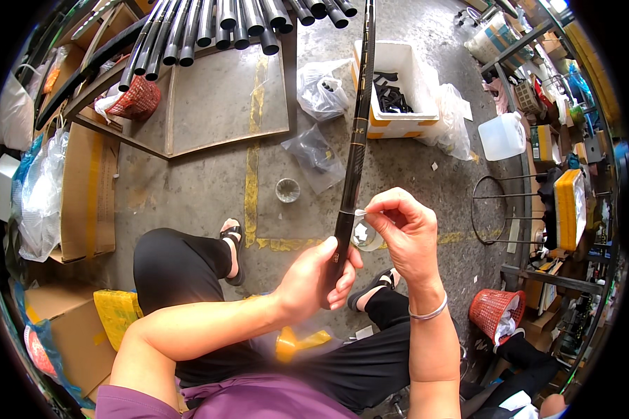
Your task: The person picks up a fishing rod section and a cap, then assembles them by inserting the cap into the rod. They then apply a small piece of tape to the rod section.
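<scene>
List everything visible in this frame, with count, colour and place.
rod: one, black, upright at centre, gripped by left hand
tape roll: one, clear, in right hand
tubes: many, black, stacked top left
foam box: one, white, top centre
baskets: two, red, lower right and upper left
jug: one, white, right
cardboard boxes: several, brown, left
left hand: grips rod
right hand: pinches tape end, bangle on wrist

Open floor ahead, clutter around

I see bare floor (189, 188) left; far, a white box (398, 91) and plastic bags (319, 87) block.
</scene>
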### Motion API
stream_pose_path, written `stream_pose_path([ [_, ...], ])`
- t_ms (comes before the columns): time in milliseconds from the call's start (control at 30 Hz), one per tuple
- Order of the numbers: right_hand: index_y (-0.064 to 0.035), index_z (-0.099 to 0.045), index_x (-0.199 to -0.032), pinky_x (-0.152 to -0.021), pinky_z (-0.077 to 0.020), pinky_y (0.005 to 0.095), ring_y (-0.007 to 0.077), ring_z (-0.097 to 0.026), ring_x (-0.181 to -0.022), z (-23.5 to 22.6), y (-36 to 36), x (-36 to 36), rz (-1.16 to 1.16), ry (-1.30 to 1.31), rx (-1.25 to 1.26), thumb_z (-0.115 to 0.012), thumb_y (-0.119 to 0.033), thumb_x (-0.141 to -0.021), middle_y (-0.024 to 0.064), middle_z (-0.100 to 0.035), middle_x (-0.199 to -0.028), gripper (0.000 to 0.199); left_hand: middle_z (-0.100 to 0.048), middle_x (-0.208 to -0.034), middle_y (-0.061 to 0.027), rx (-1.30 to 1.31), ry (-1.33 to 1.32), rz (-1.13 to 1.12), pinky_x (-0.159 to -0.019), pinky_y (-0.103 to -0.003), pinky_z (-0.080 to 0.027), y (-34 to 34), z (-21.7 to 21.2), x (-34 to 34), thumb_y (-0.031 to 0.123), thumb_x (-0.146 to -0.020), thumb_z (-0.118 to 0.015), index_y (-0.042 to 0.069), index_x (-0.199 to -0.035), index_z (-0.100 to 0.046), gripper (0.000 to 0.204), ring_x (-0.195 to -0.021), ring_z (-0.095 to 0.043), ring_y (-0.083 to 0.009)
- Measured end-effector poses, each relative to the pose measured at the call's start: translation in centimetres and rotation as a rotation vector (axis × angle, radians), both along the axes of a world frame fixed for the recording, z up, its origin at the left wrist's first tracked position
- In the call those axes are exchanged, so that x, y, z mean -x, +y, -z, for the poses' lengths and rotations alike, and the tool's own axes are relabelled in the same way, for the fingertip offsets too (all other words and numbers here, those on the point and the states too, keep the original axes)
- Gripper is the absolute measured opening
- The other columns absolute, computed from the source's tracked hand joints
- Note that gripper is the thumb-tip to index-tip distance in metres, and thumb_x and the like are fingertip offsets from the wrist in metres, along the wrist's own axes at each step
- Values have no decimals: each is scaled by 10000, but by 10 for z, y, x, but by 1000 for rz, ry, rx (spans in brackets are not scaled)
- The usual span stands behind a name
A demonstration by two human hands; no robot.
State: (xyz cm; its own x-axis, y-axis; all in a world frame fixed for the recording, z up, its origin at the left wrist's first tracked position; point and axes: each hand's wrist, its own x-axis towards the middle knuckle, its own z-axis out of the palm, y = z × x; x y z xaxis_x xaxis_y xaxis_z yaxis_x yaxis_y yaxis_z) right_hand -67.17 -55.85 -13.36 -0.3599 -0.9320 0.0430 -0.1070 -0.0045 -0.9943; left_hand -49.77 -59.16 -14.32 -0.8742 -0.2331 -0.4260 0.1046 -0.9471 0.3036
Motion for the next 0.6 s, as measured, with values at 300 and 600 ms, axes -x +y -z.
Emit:
stream_pose_path([
  [300, 11, -628, -831, -669, -462, 219, 98, -570, -747, -1, -1, 0, 6, 4, -3, -645, 72, -775, 40, -608, -814, 84, -442, -622, -39, 34, -20, -15, -483, -284, -362, -1, 0, 0, 501, -948, -349, 51, -953, -508, 478, -496, -407, -140],
  [600, 12, -629, -829, -663, -460, 217, 99, -567, -738, -4, -3, -1, 2, 25, 5, -647, 78, -771, 42, -607, -810, 90, -457, -619, -41, 47, -52, -8, -492, -294, -373, -2, 0, -2, 498, -937, -399, 66, -942, -514, 447, -501, -424, -147],
])
